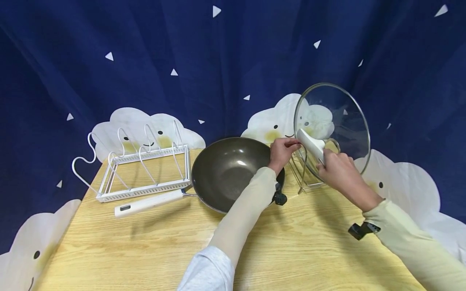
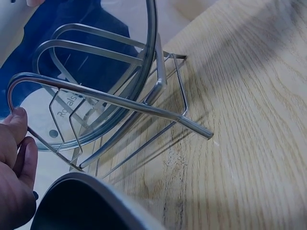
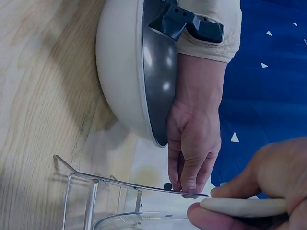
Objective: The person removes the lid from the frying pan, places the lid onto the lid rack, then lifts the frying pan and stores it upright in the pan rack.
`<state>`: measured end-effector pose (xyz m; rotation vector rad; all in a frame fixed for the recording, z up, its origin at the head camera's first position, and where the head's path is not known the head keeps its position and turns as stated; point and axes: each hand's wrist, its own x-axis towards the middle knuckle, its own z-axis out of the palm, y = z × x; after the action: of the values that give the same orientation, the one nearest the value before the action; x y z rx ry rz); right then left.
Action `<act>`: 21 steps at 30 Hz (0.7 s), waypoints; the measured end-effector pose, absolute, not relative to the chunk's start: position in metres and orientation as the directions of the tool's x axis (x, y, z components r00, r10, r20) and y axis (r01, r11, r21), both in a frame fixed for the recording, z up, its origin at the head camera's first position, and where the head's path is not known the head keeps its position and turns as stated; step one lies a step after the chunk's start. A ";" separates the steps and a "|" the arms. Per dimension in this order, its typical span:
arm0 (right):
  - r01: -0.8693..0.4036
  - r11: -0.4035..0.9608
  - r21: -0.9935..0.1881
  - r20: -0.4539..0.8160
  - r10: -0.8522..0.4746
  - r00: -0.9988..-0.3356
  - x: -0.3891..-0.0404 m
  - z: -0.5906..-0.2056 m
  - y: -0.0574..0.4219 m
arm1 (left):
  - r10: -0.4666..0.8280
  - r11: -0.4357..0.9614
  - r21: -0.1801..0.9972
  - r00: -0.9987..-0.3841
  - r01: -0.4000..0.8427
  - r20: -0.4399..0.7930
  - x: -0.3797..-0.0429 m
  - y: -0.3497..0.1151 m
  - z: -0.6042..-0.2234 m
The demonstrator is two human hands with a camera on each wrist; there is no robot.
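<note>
My right hand [image 1: 338, 169] grips the white handle [image 1: 312, 143] of a round glass lid [image 1: 346, 117] with a metal rim. The lid stands upright, its lower edge among the loops of a silver wire lid rack [image 2: 115, 99]. With thumb and finger, my left hand [image 1: 282, 153] pinches the curved end of the rack's nearest loop; the left wrist view shows this hold closely. A dark-lined wok [image 1: 233, 173] sits beside the rack, under my left forearm. Its pale outside [image 3: 117, 62] shows in the right wrist view.
At the left stands a white wire rack [image 1: 145, 190] with several tall dividers. The wok's white handle [image 1: 149, 203] points left along that rack's front. Everything rests on a wooden table [image 1: 145, 254], with a dark blue curtain [image 1: 233, 48] behind it.
</note>
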<state>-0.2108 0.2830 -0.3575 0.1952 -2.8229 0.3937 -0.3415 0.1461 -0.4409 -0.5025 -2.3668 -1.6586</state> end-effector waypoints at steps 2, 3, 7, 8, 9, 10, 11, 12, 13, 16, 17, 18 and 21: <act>-0.168 0.954 -0.250 0.293 -0.091 -0.952 -0.211 -0.358 0.283 | 0.159 0.308 0.866 -0.919 0.394 0.361 -0.341 0.146 -0.441; -0.166 0.954 -0.251 0.292 -0.089 -0.952 -0.211 -0.358 0.283 | 0.163 0.305 0.865 -0.916 0.399 0.366 -0.341 0.146 -0.441; -0.171 0.954 -0.246 0.300 -0.093 -0.949 -0.212 -0.358 0.280 | 0.169 0.300 0.868 -0.918 0.395 0.359 -0.341 0.145 -0.441; -0.174 0.954 -0.242 0.304 -0.096 -0.948 -0.212 -0.359 0.280 | 0.172 0.305 0.868 -0.919 0.392 0.355 -0.341 0.144 -0.441; -0.178 0.954 -0.240 0.308 -0.099 -0.946 -0.212 -0.359 0.279 | 0.175 0.309 0.867 -0.920 0.391 0.352 -0.341 0.144 -0.441; -0.181 0.955 -0.235 0.313 -0.102 -0.944 -0.212 -0.359 0.279 | 0.176 0.318 0.866 -0.922 0.386 0.346 -0.341 0.144 -0.441; -0.183 0.956 -0.230 0.318 -0.104 -0.942 -0.212 -0.359 0.278 | 0.177 0.324 0.865 -0.922 0.384 0.343 -0.342 0.144 -0.441; -0.185 0.956 -0.228 0.320 -0.105 -0.941 -0.212 -0.360 0.278 | 0.180 0.328 0.864 -0.923 0.381 0.339 -0.342 0.144 -0.441; -0.183 0.957 -0.227 0.319 -0.104 -0.942 -0.211 -0.360 0.277 | 0.178 0.330 0.865 -0.925 0.378 0.336 -0.342 0.144 -0.441; -0.181 0.958 -0.224 0.324 -0.101 -0.940 -0.211 -0.360 0.276 | 0.177 0.334 0.863 -0.924 0.379 0.338 -0.342 0.144 -0.440; -0.181 0.959 -0.220 0.327 -0.103 -0.939 -0.211 -0.361 0.275 | 0.174 0.334 0.864 -0.925 0.377 0.337 -0.343 0.144 -0.439; -0.183 0.959 -0.218 0.330 -0.104 -0.938 -0.211 -0.361 0.274 | 0.173 0.339 0.862 -0.926 0.377 0.336 -0.343 0.144 -0.439; -0.187 0.962 -0.199 0.343 -0.110 -0.933 -0.211 -0.362 0.272 | 0.174 0.347 0.865 -0.931 0.363 0.321 -0.343 0.144 -0.439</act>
<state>-0.2110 0.2722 -0.3616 0.2162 -2.7796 0.3269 -0.3430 0.1444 -0.4395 -0.4899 -2.4314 -1.6312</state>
